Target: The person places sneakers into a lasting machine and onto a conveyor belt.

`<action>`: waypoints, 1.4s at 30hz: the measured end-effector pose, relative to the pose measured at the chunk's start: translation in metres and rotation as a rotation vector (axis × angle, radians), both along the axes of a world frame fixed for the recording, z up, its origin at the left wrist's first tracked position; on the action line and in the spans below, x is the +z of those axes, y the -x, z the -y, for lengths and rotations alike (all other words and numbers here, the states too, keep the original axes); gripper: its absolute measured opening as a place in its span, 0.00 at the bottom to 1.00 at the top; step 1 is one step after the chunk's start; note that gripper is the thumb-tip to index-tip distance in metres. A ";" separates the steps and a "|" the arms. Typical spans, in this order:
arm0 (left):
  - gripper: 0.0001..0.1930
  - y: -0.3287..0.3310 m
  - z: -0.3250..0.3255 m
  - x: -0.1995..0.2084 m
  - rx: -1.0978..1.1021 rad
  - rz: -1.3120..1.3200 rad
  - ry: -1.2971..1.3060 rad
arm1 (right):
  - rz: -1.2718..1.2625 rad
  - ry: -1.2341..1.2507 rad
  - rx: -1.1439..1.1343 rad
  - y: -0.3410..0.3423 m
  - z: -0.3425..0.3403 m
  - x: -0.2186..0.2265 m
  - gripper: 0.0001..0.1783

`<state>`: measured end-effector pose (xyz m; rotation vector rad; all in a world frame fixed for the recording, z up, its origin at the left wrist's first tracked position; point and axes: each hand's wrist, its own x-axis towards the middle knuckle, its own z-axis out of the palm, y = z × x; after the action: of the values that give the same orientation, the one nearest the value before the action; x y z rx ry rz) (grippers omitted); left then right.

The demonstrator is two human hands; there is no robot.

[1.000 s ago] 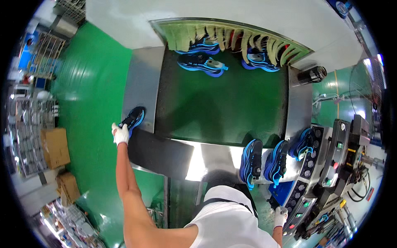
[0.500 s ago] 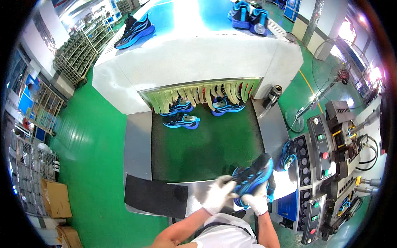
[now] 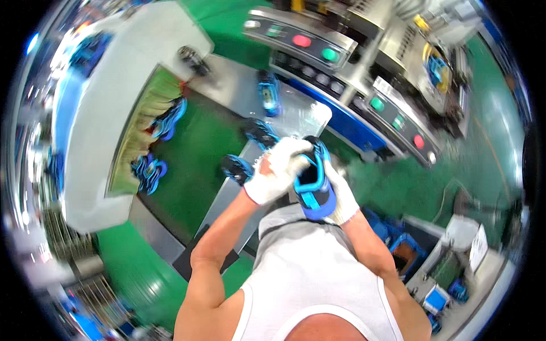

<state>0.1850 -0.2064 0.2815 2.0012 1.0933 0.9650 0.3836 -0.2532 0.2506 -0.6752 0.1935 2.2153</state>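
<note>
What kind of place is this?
Probably a shoe factory: blue-and-black shoes sit on a green belt, a machine with red and green buttons stands close by, and a gloved right hand holds another shoe.

Glare whitens the tabletop (image 3: 316,115) (picture edges blur and bow).

A shoe factory: at left, black-and-blue shoes (image 3: 149,175) sit on a green belt (image 3: 199,153) by a white machine (image 3: 99,156) with a fringed opening (image 3: 126,156); far right, control panels (image 3: 313,48) with coloured buttons.
</note>
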 end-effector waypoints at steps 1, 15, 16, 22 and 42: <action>0.13 -0.021 -0.005 0.003 0.014 0.098 0.215 | -0.072 0.021 -0.062 -0.008 0.004 0.002 0.25; 0.14 -0.111 -0.014 -0.046 0.007 0.016 0.484 | -0.091 0.168 -0.158 -0.083 0.027 -0.034 0.26; 0.13 -0.110 -0.007 -0.041 0.003 -0.072 0.277 | 0.045 0.100 -0.162 -0.087 0.023 -0.040 0.27; 0.17 -0.056 0.065 -0.039 0.065 0.112 0.089 | 0.495 -0.085 -0.166 -0.093 -0.001 -0.052 0.28; 0.31 0.146 0.099 -0.065 0.550 0.170 0.830 | 0.765 -0.285 0.537 0.194 -0.091 -0.030 0.31</action>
<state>0.0387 -0.3055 0.2166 0.9531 1.6407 0.7284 0.1898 -0.1619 0.2210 -1.4672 -0.7504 2.2135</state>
